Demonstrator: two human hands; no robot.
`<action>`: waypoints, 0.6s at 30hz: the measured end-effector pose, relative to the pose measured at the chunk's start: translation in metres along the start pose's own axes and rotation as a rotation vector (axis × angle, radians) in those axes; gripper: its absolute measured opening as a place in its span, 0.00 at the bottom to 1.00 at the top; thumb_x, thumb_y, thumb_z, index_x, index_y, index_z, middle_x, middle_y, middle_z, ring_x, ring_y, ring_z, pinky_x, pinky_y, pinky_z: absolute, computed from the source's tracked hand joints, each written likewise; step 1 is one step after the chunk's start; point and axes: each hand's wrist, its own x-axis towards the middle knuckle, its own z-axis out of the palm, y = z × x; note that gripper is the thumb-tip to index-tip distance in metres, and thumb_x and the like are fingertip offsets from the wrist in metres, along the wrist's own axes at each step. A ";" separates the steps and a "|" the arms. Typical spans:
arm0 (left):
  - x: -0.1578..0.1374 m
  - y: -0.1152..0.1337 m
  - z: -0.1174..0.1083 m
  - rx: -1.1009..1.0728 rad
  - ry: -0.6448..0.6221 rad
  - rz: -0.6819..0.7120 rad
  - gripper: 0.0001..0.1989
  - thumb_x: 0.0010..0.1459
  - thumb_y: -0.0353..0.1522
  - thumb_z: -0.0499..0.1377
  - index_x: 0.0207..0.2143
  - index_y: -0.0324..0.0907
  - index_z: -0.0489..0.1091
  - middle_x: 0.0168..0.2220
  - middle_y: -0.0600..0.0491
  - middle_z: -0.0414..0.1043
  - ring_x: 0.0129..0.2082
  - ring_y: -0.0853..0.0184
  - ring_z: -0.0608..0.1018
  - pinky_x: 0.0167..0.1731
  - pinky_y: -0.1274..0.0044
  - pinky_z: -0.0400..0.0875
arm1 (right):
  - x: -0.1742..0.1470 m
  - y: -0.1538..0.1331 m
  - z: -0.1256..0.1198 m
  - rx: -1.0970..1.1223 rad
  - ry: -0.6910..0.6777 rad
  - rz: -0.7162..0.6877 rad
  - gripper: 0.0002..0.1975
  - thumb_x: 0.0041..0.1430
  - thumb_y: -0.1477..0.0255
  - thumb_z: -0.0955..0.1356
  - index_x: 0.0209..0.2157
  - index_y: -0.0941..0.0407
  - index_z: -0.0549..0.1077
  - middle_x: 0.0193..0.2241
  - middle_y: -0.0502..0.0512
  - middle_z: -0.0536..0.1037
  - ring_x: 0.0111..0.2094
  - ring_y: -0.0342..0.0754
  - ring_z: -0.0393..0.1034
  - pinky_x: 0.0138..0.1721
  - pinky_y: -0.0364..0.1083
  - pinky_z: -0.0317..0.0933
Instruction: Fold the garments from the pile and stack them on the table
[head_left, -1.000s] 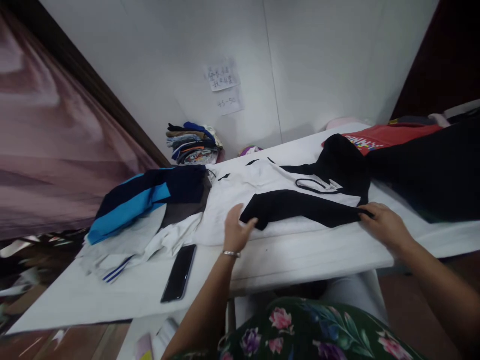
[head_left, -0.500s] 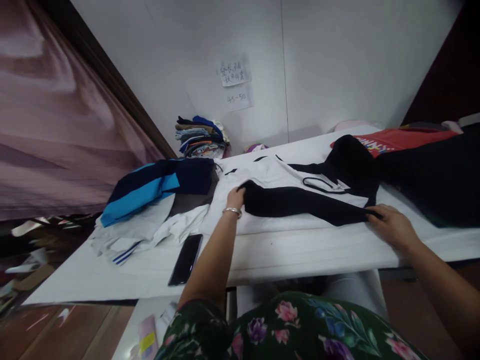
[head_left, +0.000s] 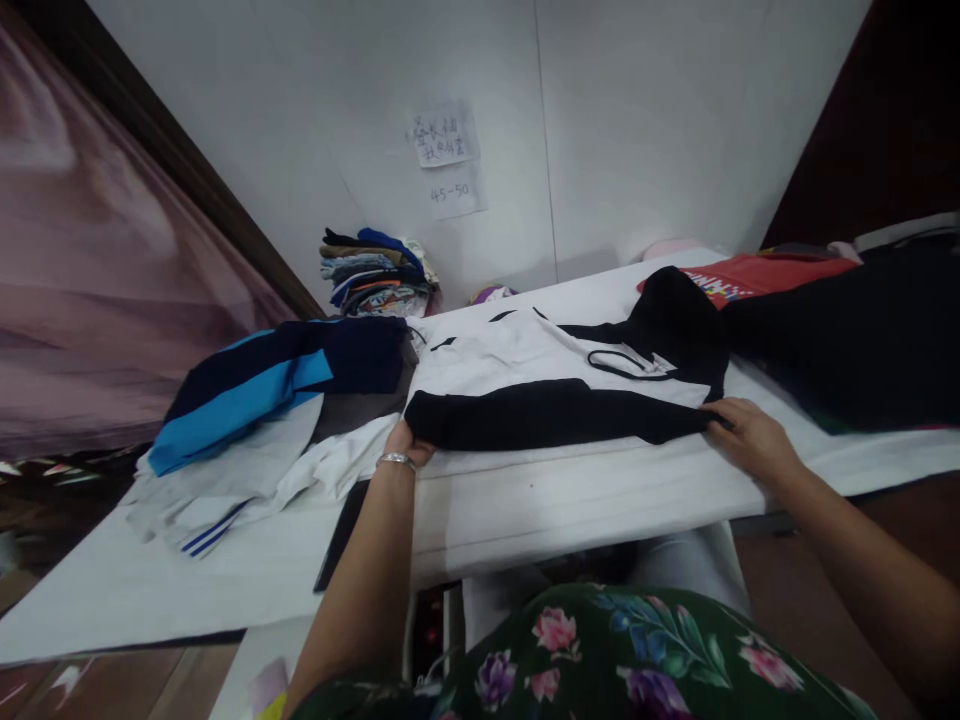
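A white hoodie (head_left: 495, 355) with black sleeves and a black hood lies flat in front of me, its hood toward the right. The near black sleeve (head_left: 525, 415) is stretched lengthwise along the garment's front edge. My left hand (head_left: 409, 445), with a silver bracelet at the wrist, grips the cuff end of that sleeve; its fingertips are partly hidden under the cloth. At the shoulder end, my right hand (head_left: 742, 435) pinches the black fabric. A black drawstring loops over the white chest near the hood.
Left of the hoodie lie a navy and blue garment (head_left: 300, 370) and white clothes with blue stripes (head_left: 217, 525). A dark phone (head_left: 341, 535) is partly behind my left forearm. Folded clothes (head_left: 379, 275) are stacked by the wall. Black (head_left: 847, 340) and red garments (head_left: 757, 280) lie right.
My left hand has moved left with the cuff, drawing the near sleeve out longer and straighter. My right hand keeps its hold at the shoulder end. The view has shifted slightly.
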 end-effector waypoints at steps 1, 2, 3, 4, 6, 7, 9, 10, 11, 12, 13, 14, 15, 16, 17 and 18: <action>-0.003 0.004 0.006 -0.009 -0.021 0.000 0.09 0.56 0.24 0.54 0.26 0.41 0.71 0.21 0.52 0.74 0.22 0.68 0.78 0.28 0.76 0.77 | 0.000 0.000 0.000 0.001 0.000 0.005 0.16 0.55 0.66 0.60 0.40 0.55 0.73 0.40 0.60 0.77 0.45 0.56 0.68 0.45 0.50 0.61; -0.008 0.009 0.015 -0.020 -0.057 0.011 0.09 0.57 0.25 0.54 0.28 0.42 0.72 0.23 0.52 0.75 0.25 0.67 0.79 0.31 0.76 0.78 | 0.001 0.001 -0.001 0.005 0.001 0.014 0.16 0.56 0.66 0.60 0.40 0.55 0.73 0.40 0.61 0.77 0.45 0.55 0.68 0.45 0.50 0.61; -0.014 0.015 0.025 -0.037 -0.115 0.046 0.10 0.57 0.26 0.53 0.30 0.43 0.74 0.25 0.52 0.76 0.28 0.66 0.80 0.34 0.75 0.78 | 0.001 0.002 -0.001 0.012 0.003 0.028 0.16 0.56 0.65 0.60 0.40 0.56 0.74 0.40 0.61 0.77 0.44 0.55 0.69 0.44 0.50 0.61; -0.021 0.021 0.039 -0.054 -0.185 0.089 0.10 0.57 0.27 0.53 0.33 0.43 0.74 0.28 0.51 0.78 0.32 0.65 0.81 0.38 0.73 0.78 | 0.002 0.003 -0.001 0.023 0.008 0.044 0.17 0.57 0.65 0.59 0.40 0.56 0.74 0.40 0.61 0.77 0.43 0.55 0.69 0.43 0.49 0.61; -0.036 0.033 0.070 -0.083 -0.399 0.232 0.11 0.57 0.28 0.54 0.38 0.42 0.75 0.36 0.49 0.79 0.41 0.62 0.80 0.45 0.70 0.76 | 0.003 0.004 0.000 0.058 0.026 0.072 0.17 0.57 0.64 0.60 0.39 0.56 0.75 0.38 0.61 0.77 0.41 0.53 0.70 0.42 0.49 0.61; -0.044 0.038 0.088 -0.087 -0.489 0.285 0.12 0.57 0.29 0.54 0.40 0.42 0.75 0.38 0.49 0.79 0.43 0.61 0.79 0.47 0.69 0.75 | 0.003 0.005 0.001 0.084 0.038 0.081 0.17 0.57 0.63 0.60 0.38 0.56 0.75 0.36 0.60 0.78 0.39 0.53 0.70 0.41 0.48 0.61; -0.058 0.046 0.123 -0.105 -0.609 0.355 0.13 0.59 0.29 0.53 0.42 0.41 0.75 0.41 0.49 0.78 0.46 0.62 0.78 0.48 0.69 0.73 | 0.004 0.006 0.002 0.138 0.071 0.096 0.17 0.56 0.62 0.60 0.37 0.56 0.75 0.35 0.59 0.78 0.38 0.52 0.71 0.41 0.48 0.62; -0.063 0.049 0.139 -0.116 -0.639 0.376 0.13 0.60 0.30 0.52 0.43 0.40 0.74 0.41 0.49 0.78 0.46 0.63 0.78 0.48 0.70 0.73 | 0.004 0.006 0.003 0.159 0.085 0.104 0.17 0.56 0.62 0.61 0.36 0.56 0.75 0.35 0.58 0.78 0.38 0.52 0.71 0.41 0.48 0.62; -0.068 0.052 0.154 -0.118 -0.656 0.386 0.14 0.61 0.30 0.51 0.43 0.40 0.74 0.41 0.49 0.77 0.46 0.64 0.78 0.48 0.71 0.73 | 0.004 0.006 0.004 0.175 0.093 0.112 0.16 0.56 0.62 0.61 0.36 0.55 0.76 0.34 0.58 0.78 0.38 0.52 0.71 0.41 0.49 0.63; -0.071 0.053 0.167 -0.115 -0.668 0.389 0.14 0.62 0.30 0.50 0.43 0.40 0.74 0.41 0.49 0.77 0.46 0.64 0.78 0.48 0.71 0.74 | 0.005 0.006 0.004 0.186 0.096 0.121 0.16 0.55 0.61 0.61 0.35 0.55 0.76 0.34 0.57 0.78 0.38 0.53 0.71 0.41 0.49 0.63; -0.074 0.054 0.178 -0.107 -0.679 0.388 0.14 0.62 0.30 0.50 0.44 0.40 0.73 0.41 0.49 0.77 0.46 0.64 0.78 0.47 0.71 0.74 | 0.005 0.007 0.004 0.192 0.090 0.128 0.16 0.56 0.62 0.61 0.35 0.55 0.76 0.34 0.57 0.78 0.38 0.53 0.71 0.41 0.49 0.63; -0.076 0.055 0.188 -0.099 -0.689 0.386 0.14 0.63 0.30 0.49 0.44 0.40 0.73 0.41 0.49 0.77 0.46 0.64 0.78 0.47 0.71 0.74 | 0.005 0.007 0.004 0.193 0.083 0.132 0.16 0.56 0.62 0.61 0.35 0.54 0.76 0.35 0.57 0.78 0.38 0.53 0.71 0.42 0.50 0.63; -0.078 0.055 0.197 -0.092 -0.700 0.386 0.14 0.63 0.30 0.49 0.44 0.39 0.73 0.41 0.48 0.77 0.46 0.63 0.78 0.46 0.70 0.75 | 0.005 0.007 0.003 0.184 0.077 0.131 0.15 0.56 0.62 0.61 0.36 0.54 0.76 0.35 0.57 0.77 0.39 0.53 0.71 0.42 0.50 0.64; -0.079 0.056 0.204 -0.090 -0.708 0.388 0.14 0.63 0.29 0.49 0.45 0.39 0.72 0.42 0.48 0.77 0.46 0.63 0.78 0.46 0.70 0.75 | 0.005 0.007 0.002 0.163 0.082 0.126 0.15 0.56 0.63 0.61 0.37 0.54 0.76 0.36 0.58 0.77 0.40 0.54 0.71 0.43 0.51 0.63; -0.080 0.057 0.211 -0.092 -0.713 0.390 0.15 0.64 0.29 0.48 0.46 0.38 0.72 0.42 0.48 0.76 0.46 0.63 0.78 0.46 0.70 0.75 | 0.004 0.005 0.000 0.129 0.106 0.116 0.16 0.56 0.63 0.61 0.38 0.55 0.75 0.37 0.59 0.77 0.41 0.55 0.70 0.45 0.52 0.63; -0.081 0.057 0.217 -0.099 -0.716 0.391 0.15 0.64 0.28 0.47 0.46 0.38 0.71 0.42 0.48 0.76 0.46 0.63 0.78 0.46 0.70 0.75 | 0.003 0.001 -0.002 0.090 0.151 0.102 0.16 0.56 0.64 0.62 0.40 0.56 0.75 0.39 0.60 0.77 0.44 0.57 0.69 0.47 0.54 0.62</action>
